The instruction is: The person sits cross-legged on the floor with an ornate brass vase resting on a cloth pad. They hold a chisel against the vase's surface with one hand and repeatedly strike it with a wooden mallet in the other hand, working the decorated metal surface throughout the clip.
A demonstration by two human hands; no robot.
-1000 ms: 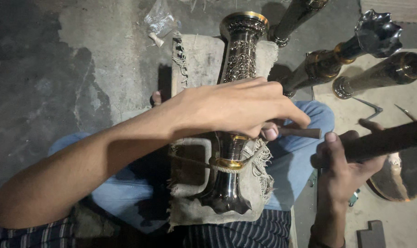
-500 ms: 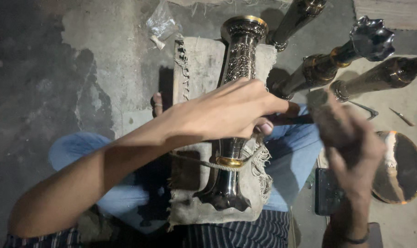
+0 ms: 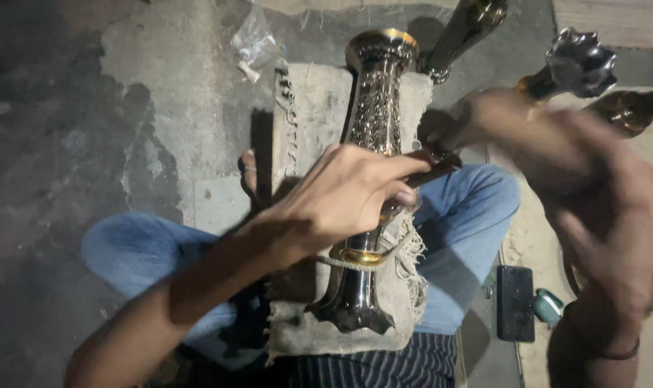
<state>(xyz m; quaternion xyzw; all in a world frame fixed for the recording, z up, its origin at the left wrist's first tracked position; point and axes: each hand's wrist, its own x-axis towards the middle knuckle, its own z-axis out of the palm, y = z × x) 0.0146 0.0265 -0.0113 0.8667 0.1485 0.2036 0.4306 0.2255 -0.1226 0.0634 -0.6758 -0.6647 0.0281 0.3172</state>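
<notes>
The left hand (image 3: 344, 197) lies curled over the middle of a tall metal vase (image 3: 366, 179), pinching a thin dark tool (image 3: 434, 167) against it. The vase lies on a frayed cloth (image 3: 308, 115) across the lap. The right hand (image 3: 592, 179) is a blur near the cloth's right edge; its grip cannot be told.

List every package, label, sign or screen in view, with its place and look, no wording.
Clear plastic bag: crumpled and see-through, on the grey concrete floor above the burlap pad's far left corner.
Phone: flat dark rectangle with its screen off, on the floor beside the blue-jeaned knee, under the blurred right hand.
No labels or signs show.
</notes>
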